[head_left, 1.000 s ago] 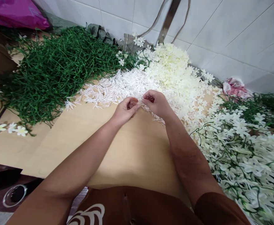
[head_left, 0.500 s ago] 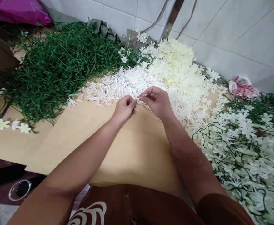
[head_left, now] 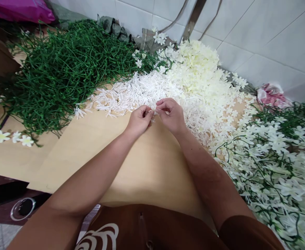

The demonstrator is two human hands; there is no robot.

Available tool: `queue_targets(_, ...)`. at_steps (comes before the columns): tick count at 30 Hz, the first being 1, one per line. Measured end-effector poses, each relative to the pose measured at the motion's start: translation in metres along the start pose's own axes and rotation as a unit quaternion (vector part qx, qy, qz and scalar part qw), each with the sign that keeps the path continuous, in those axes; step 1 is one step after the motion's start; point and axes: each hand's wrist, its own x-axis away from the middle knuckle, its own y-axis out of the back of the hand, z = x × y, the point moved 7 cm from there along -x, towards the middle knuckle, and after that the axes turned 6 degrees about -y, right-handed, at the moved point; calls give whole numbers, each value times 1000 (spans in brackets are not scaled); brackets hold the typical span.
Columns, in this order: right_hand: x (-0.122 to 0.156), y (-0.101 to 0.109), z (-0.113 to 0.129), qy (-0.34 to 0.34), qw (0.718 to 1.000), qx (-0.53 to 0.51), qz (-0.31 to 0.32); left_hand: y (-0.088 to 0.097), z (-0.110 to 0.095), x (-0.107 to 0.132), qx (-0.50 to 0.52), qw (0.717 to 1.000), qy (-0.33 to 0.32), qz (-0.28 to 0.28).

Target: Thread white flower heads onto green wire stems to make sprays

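Observation:
My left hand (head_left: 141, 119) is closed in a pinch on a small white artificial flower (head_left: 153, 108), above the near edge of a pile of white stamens (head_left: 144, 86). Meeting it from the other side, my right hand (head_left: 171, 114) has thumb and forefinger pinched together at the same flower. Whatever thin piece the right fingertips grip is too small and covered to make out fully. Behind the hands to the right rises a heap of loose cream flower petals (head_left: 198, 69).
Green plastic stems (head_left: 71, 66) are heaped at the back left. Finished-looking white flowers on stems (head_left: 277, 166) spread along the right. A few single flowers (head_left: 0, 136) lie at the left on the cardboard (head_left: 89, 146). A tiled wall (head_left: 267, 38) stands behind.
My right hand has shifted slightly left and closer to my left hand. The thin white piece that stuck out of its fingers no longer shows clearly. The view has moved a little.

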Motion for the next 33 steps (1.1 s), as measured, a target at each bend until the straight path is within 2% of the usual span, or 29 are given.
queue_targets(3,1,-2,1,-9,1000,-6,11,0,-1,-1,4,1000,-6,2)
queue_targets(6,0,-3,-5,-57,996,-65,28,-1,-2,0,8,1000,-4,12)
queue_targets(11,-2,-11,-19,-138,969,-186,91,-3,-7,1,-8,1000,-9,28)
queue_targets(14,-5,-10,-21,-138,968,-188,97,0,-13,1,-41,998,-43,17)
queue_targets(19,-7,-4,-19,-129,970,-193,78,-1,-13,0,-36,997,-58,44)
queue_targets(23,-6,-5,-21,-165,938,-293,84,9,-16,-3,2,998,-57,1)
queue_targets(26,-3,-12,-24,-203,912,-340,108,9,-20,-3,22,998,-57,9)
queue_targets(33,3,-24,-22,-229,894,-364,124,5,-14,-1,-27,997,-69,22)
